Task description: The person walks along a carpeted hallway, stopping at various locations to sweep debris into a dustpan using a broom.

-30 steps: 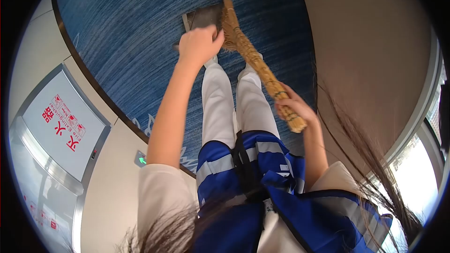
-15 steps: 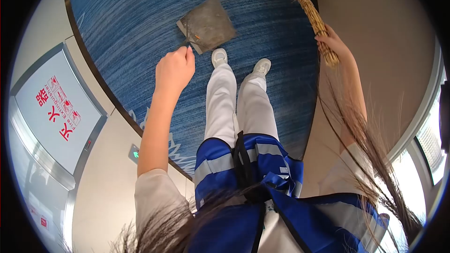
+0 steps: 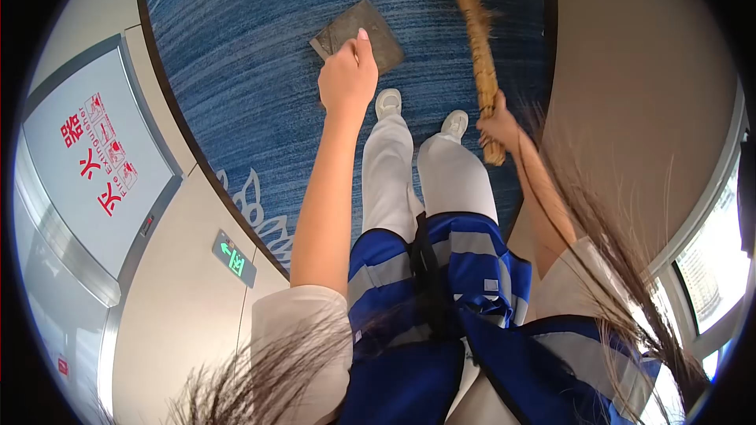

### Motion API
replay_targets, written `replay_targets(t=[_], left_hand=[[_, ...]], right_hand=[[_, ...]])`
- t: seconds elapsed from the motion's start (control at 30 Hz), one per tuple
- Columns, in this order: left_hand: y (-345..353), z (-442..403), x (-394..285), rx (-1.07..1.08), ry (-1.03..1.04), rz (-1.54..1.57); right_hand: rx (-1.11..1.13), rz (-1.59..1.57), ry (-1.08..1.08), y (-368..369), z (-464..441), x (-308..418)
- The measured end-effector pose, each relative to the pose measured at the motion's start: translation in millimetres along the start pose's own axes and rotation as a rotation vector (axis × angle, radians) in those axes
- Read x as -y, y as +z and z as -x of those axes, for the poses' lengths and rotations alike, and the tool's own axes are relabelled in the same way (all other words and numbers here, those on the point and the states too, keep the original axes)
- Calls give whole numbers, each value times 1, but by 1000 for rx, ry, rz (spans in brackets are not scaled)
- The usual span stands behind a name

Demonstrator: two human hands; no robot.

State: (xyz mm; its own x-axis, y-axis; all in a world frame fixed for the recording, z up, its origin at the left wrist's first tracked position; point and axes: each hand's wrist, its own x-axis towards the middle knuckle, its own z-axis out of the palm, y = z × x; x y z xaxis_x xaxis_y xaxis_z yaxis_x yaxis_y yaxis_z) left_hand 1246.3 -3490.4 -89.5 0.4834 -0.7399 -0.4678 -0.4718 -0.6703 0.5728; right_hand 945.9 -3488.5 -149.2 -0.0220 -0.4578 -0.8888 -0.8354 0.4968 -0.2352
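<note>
My left hand (image 3: 346, 83) is closed in a fist with the thumb up, over the near-left part of a grey dustpan (image 3: 383, 38). The pan's thin handle runs up into this fist, which mostly hides it. In my right hand (image 3: 502, 127) is a straw broom (image 3: 480, 55), gripped near its lower end in view, fingers wrapped round it. Its far end points away over the blue carpet (image 3: 244, 55) and is slightly blurred. A gap of carpet separates broom and dustpan.
My white shoes (image 3: 454, 123) stand just short of the dustpan. To the left, a wall carries a fire extinguisher cabinet (image 3: 102, 157) and a green exit sign (image 3: 234, 258). A beige wall (image 3: 622, 71) rises on the right. Strands of hair hang across the right side.
My right hand has swung the broom left and nearer my legs, off the right wall. My left hand has shifted right, now covering part of the dustpan. The whole view has moved slightly.
</note>
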Motion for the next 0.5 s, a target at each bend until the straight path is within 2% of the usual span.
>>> replay_targets(t=[0.03,0.1,0.13,0.17,0.23,0.3,0.4,0.5], left_hand=[[0,0,-1,-14,-22,17],[-1,-2,-2,-33,-44,40],[-1,-1,0,-101,41,71],[-1,-2,2,-169,127,101],[-1,-4,0,-184,116,21],[4,-5,1,-190,95,-61],[13,-8,0,-332,115,-122],[13,-9,1,-347,104,-178]], right_hand=[[52,42,-1,6,24,15],[138,-169,-112,20,37,2],[137,-163,-116,11,45,8],[183,-283,-26,-7,56,20],[274,-611,105,-49,68,28],[223,-503,130,-91,67,18],[167,-336,106,-140,80,48],[135,-255,28,-157,54,50]])
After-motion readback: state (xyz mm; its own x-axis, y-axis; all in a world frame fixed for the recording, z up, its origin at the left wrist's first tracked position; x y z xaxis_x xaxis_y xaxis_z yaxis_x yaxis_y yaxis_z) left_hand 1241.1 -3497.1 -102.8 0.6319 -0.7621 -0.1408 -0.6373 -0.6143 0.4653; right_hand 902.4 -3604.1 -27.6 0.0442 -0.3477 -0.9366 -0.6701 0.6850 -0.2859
